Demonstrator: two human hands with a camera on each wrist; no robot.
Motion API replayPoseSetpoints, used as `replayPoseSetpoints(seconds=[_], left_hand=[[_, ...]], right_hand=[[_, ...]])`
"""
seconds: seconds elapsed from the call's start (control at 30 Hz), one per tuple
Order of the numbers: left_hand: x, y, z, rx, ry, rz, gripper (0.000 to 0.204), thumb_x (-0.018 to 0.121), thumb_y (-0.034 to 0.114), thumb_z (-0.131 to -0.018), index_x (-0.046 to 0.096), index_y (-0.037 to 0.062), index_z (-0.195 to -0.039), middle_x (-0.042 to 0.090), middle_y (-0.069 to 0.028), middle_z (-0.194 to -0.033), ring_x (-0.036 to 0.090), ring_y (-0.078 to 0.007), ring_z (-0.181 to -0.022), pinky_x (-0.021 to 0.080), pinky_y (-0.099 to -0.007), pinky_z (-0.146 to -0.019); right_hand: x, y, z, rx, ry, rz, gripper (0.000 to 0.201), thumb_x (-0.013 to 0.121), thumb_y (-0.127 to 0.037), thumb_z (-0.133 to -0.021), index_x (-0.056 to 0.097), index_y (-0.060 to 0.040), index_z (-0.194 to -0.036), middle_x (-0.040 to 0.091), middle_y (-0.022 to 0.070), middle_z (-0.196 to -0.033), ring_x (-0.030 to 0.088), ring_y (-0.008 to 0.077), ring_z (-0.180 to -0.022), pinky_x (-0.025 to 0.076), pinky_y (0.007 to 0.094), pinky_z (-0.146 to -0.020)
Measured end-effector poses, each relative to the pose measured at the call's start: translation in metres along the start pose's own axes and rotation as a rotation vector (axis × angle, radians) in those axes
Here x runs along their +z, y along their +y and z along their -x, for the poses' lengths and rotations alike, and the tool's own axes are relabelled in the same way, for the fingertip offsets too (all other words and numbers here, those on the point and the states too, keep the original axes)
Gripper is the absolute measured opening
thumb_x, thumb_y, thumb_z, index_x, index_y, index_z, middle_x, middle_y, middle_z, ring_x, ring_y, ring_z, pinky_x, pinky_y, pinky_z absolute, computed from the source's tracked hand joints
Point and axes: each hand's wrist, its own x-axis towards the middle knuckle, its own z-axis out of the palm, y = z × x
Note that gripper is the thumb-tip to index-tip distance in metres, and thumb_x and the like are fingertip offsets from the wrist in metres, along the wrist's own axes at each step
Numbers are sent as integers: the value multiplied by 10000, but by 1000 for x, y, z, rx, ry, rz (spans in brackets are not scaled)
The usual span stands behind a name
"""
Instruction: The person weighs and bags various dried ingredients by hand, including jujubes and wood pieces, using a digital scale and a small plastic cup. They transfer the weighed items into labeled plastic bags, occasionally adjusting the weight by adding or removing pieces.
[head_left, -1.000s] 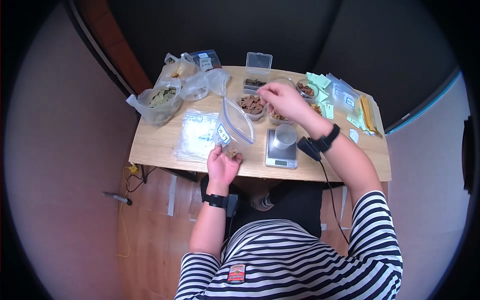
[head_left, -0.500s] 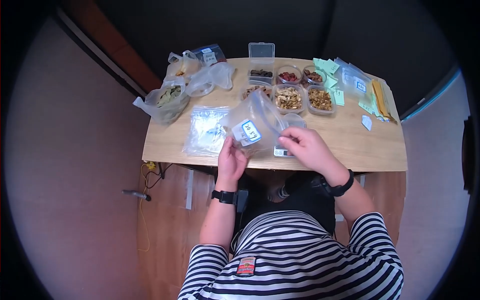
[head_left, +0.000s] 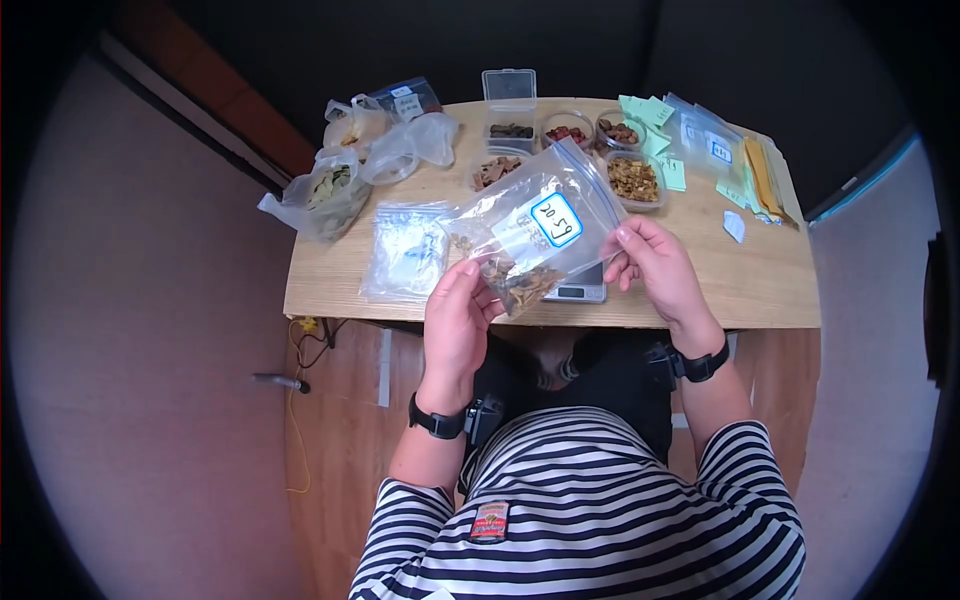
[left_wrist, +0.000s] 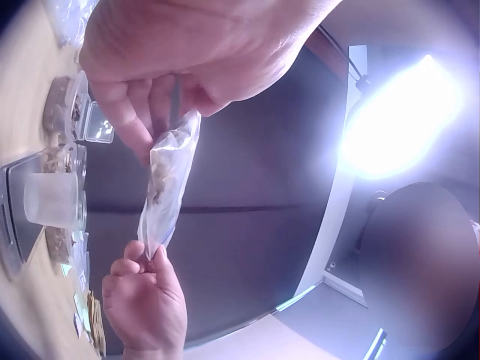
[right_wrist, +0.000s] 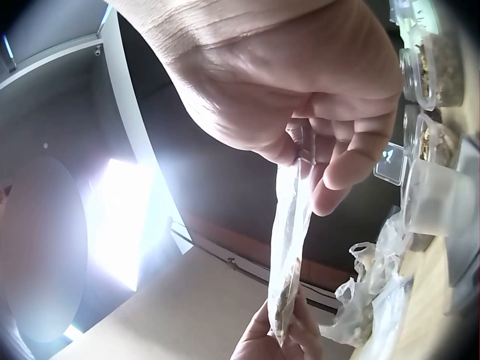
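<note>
Above the wood-grained surface point(head_left: 745, 282), a labelled zip-top bag point(head_left: 540, 235) slants lengthwise between the left hand point(head_left: 457, 328) and right hand point(head_left: 662, 268), zip end far right. The left pinches its bottom end, nearer the dried pieces point(head_left: 525, 287); the right pinches a corner by the zip.

The striped shirt point(head_left: 600, 470) was black and white, short-sleeved, with a reddish patch point(head_left: 490, 522) (its lettering too small for me to read). Black wrist straps point(head_left: 704, 363) — each bearing a boxy dark device point(head_left: 487, 418) — matched the dark trousers point(head_left: 622, 375).
</note>
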Motion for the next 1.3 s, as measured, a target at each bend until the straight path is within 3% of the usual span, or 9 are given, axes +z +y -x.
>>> replayPoseSetpoints(seconds=[0.07,0.13,0.23,0.47,0.53,0.83,1.0,1.17,1.3], left_hand=[[5,1,4,-14,-66,0,360,530,189,-1046,553,49,-1377,659,-18,-1066,610,-107,-835,519,-270,-748],[19,7,11,24,-192,-52,509,582,31,-980,458,46,-1473,644,-4,-1071,603,-99,-851,509,-252,-744],[32,6,15,38,-193,-150,668,601,-95,-907,383,44,-1522,645,-19,-1124,594,-81,-879,492,-222,-747],[45,3,18,71,-112,-189,663,600,-96,-914,379,41,-1524,646,-65,-1205,583,-62,-898,457,-201,-749],[40,3,17,85,-170,-250,628,606,-85,-924,390,11,-1505,589,-124,-1362,583,-168,-1227,480,-292,-1014],[36,-10,17,32,-259,-283,760,661,-85,-891,302,15,-1553,595,-102,-1312,605,-134,-1113,518,-272,-924],[27,-11,14,15,-219,-288,721,657,-45,-903,342,44,-1545,616,-87,-1293,644,-149,-1062,549,-300,-863],[27,-9,15,-58,-224,-162,712,643,-45,-911,338,50,-1548,620,-79,-1285,645,-131,-1024,553,-286,-831],[29,-12,12,-84,-310,-116,706,650,-39,-912,343,49,-1542,628,-78,-1255,649,-133,-1017,550,-280,-835]], right_hand=[[-2,-2,3,2,6,-66,197,491,-216,-1080,589,-53,-1028,690,75,-929,686,116,-703,507,201,-563],[-3,-6,6,-3,12,-97,195,489,-217,-1081,586,-56,-1029,691,78,-927,687,120,-704,508,201,-564],[-4,-11,10,-14,8,-129,194,485,-216,-1082,581,-56,-1031,692,85,-923,690,128,-704,510,202,-565],[-9,-15,18,-73,4,-94,220,510,-221,-1076,616,-29,-1057,691,72,-908,686,118,-706,496,199,-581],[-11,-18,20,-71,14,-92,221,513,-221,-1074,621,-30,-1057,692,69,-906,686,116,-706,495,199,-586],[-12,-21,23,-77,2,-107,222,521,-222,-1072,631,-29,-1056,694,61,-906,682,113,-721,491,199,-597],[-20,-22,23,-61,-79,-94,253,511,-221,-1074,649,-9,-1070,697,88,-919,689,137,-755,509,234,-611],[-34,-48,15,121,-360,-310,286,528,-204,-1057,674,31,-1128,708,150,-1087,698,213,-920,552,320,-691],[-24,-74,9,272,-336,-4,277,581,-197,-1029,682,33,-1147,704,128,-1123,677,192,-969,544,311,-772]])
